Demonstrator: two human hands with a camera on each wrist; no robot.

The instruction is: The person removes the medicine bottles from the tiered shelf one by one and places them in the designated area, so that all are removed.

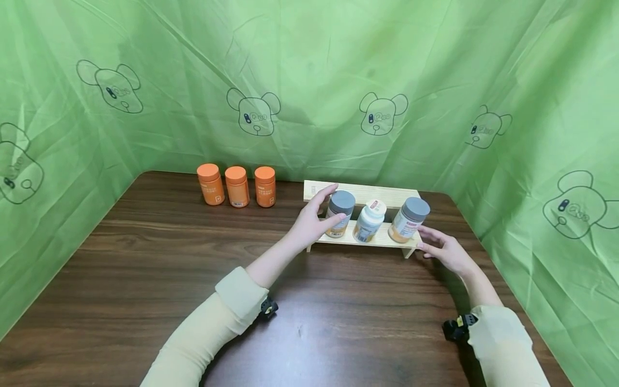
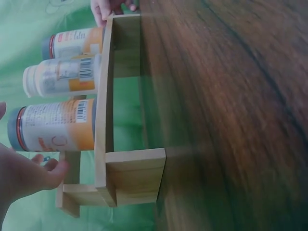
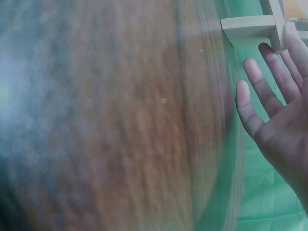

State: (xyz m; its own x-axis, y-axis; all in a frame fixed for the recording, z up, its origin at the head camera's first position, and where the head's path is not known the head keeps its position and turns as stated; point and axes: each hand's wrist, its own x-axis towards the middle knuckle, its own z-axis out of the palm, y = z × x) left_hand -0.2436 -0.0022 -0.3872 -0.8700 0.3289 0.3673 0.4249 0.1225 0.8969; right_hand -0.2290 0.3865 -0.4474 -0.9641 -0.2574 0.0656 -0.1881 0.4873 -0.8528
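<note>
A two-step wooden rack (image 1: 382, 243) stands on the table, with three supplement bottles on its lower board. My left hand (image 1: 311, 220) is around the left grey-capped bottle (image 1: 342, 200), thumb in front and fingers behind; a gap shows between thumb and bottle in the left wrist view. In the middle is a white-capped bottle (image 1: 369, 220); another grey-capped bottle (image 1: 409, 220) stands at the right. My right hand (image 1: 450, 253) is at the rack's right end, its thumb and fingertips right at the board's corner (image 3: 279, 43), the other fingers (image 3: 255, 79) loosely extended.
Three orange bottles, left (image 1: 211, 185), middle (image 1: 237, 187) and right (image 1: 265, 187), stand in a row at the table's back left. Green cloth (image 1: 309, 91) with bear-head drawings hangs behind and on both sides of the dark wooden table (image 1: 169, 258).
</note>
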